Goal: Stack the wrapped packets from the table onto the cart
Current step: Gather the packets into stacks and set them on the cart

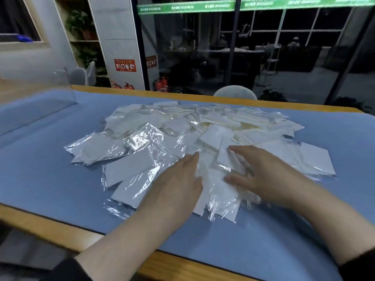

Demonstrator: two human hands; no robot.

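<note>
Both hands are lying flat on the near edge of the packet pile, no real grip going on: the left hand (178,177) is resting palm-down with fingers straight, and the right hand (261,175) is spreading its fingers and thumb over a white packet (227,157), pressing rather than grasping it. The wrapped packets (182,138) are sitting in a loose heap mid-counter, white cards in crinkly clear film, overlapping every which way. Under them a blue mat (50,179) is covering the wood-edged counter (60,230). A clear acrylic divider (60,86) is standing at the far left, and a pale chair back (235,92) is poking up behind the far edge. Beyond that, dark glass walls are reflecting the room, with red fire extinguishers (161,84) on the floor and a shelf with plants (81,27). The green banner (243,5) and red sign (124,65) have writing, but it's too blurry to read. No cart in view.
</note>
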